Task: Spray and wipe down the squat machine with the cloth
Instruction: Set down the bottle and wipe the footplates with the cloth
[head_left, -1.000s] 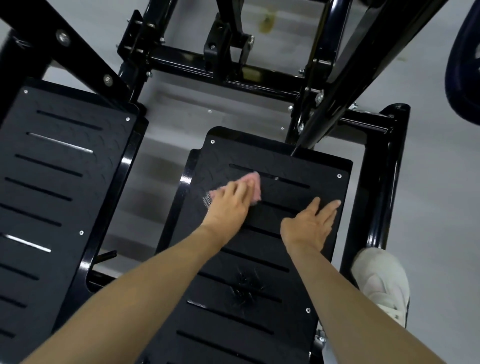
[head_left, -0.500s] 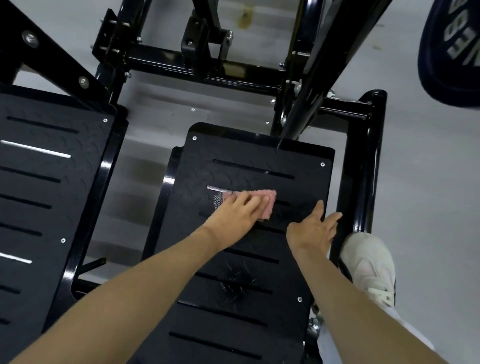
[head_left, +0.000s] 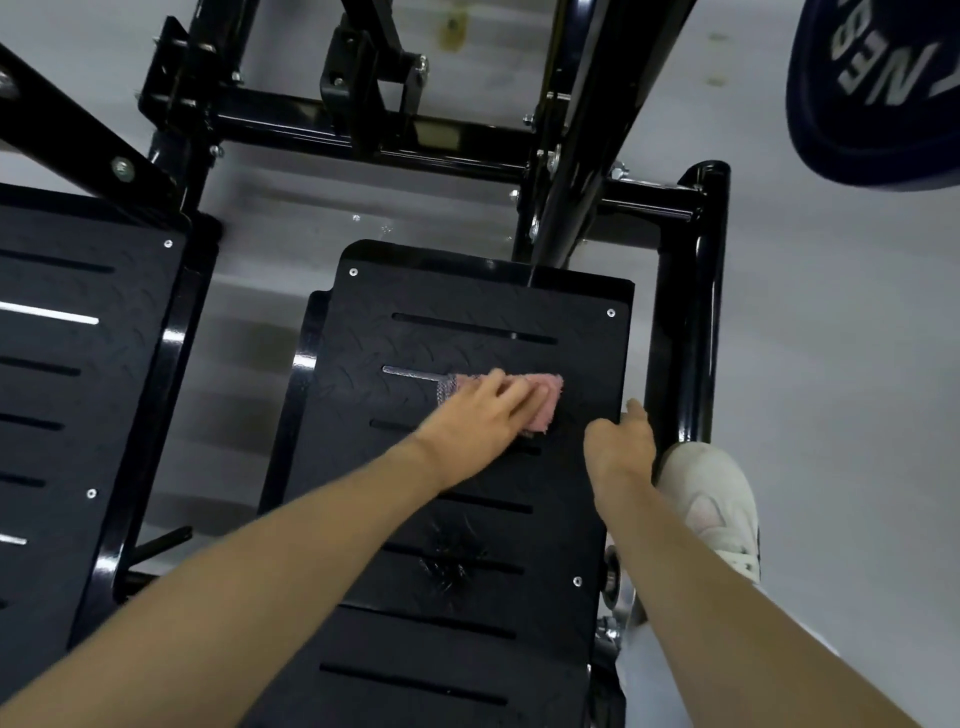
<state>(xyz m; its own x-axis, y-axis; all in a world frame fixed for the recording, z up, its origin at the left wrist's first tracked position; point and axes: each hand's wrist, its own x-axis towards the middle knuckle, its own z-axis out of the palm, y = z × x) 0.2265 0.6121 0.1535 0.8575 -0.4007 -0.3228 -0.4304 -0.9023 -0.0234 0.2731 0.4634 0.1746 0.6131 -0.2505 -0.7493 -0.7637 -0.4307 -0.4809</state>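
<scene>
The squat machine has a black slotted right foot plate (head_left: 467, 291) in the middle of the view. A pink cloth (head_left: 546, 406) lies on its upper part. My left hand (head_left: 478, 415) presses flat on the cloth with straight fingers. My right hand (head_left: 618, 447) is at the plate's right edge, its fingers bent over the edge and mostly hidden, one finger pointing forward. A scuffed patch (head_left: 452, 561) marks the plate nearer to me.
A second slotted foot plate (head_left: 78, 415) lies to the left. The glossy black frame tube (head_left: 685, 312) runs along the right side, and a slanted upright (head_left: 582, 130) rises behind. A dark weight plate (head_left: 883, 93) hangs at top right. My white shoe (head_left: 711, 499) stands on the grey floor.
My left hand has slid the cloth rightward along the plate. My right hand moved from lying flat on the plate out to its right edge, fingers now bent over it.
</scene>
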